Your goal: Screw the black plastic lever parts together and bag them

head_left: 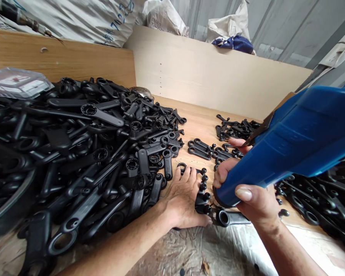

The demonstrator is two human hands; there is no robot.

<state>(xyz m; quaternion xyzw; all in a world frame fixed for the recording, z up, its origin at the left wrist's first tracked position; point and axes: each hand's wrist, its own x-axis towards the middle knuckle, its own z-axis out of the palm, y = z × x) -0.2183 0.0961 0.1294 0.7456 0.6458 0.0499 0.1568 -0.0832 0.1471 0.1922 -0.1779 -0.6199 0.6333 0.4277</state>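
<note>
Two hands, both ours, are busy at the wooden bench (186, 111). Our left hand (178, 197) lies palm down, fingers spread apart, over a row of black crank arms (203, 197); it isn't closed round any one pc, & prob. lies flat like that b/c a wide palm covers several at once & stops them sliding. Knobs stick out past its right side, approx. in line, so we'd guess the row is set same way round on purpose. Our right hand (260, 203) is clamped, fingers & thumb, round the narrow end of a blue tool (299, 138), whose body slants up to the right; a full wrap prob. suits smth that bulky. Its working end we can't make out. Just below that grip, a loose arm (224, 217) lies crosswise, partly hidden by the hand. Beyond the left hand, a small group (199, 149) lies side by side, knobs the same way, apparently set out to be easy to pick up. Big heap (143, 163) on our left, another pile (319, 199) on our right; the gap btwn them prob. gives us working room. Back board (189, 73) likely stops pcs going over the far edge.
</note>
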